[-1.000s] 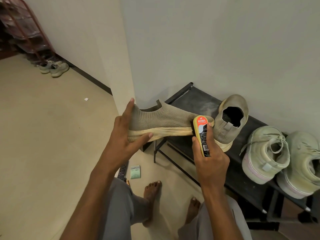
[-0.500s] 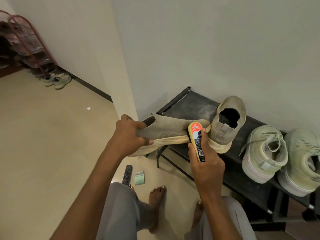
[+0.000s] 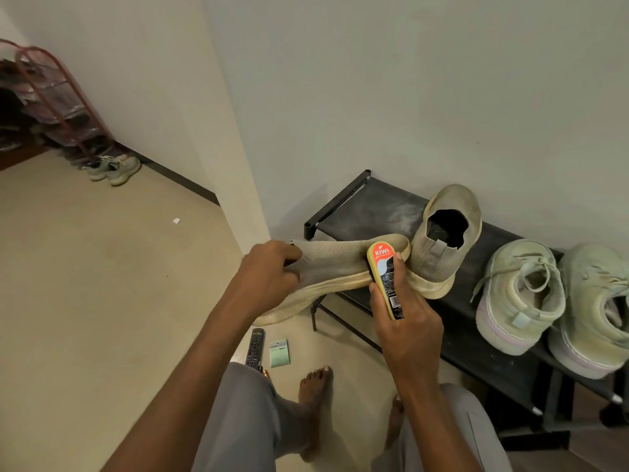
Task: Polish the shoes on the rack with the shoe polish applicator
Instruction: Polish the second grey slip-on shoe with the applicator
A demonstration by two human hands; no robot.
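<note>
Head view catches you mid-polish: your left hand [image 3: 269, 267] grips the beige knit shoe [image 3: 335, 267] by its heel off the shoe rack's [image 3: 343, 202] left end, your right hand [image 3: 405, 330] clasping the shoe polish applicator [image 3: 384, 277] against its sidewall. Next, I'd sweep toward the toe with steady pressure.

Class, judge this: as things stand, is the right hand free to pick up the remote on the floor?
Probably not: the right hand grips the applicator, and the remote lies below the left forearm.
</note>
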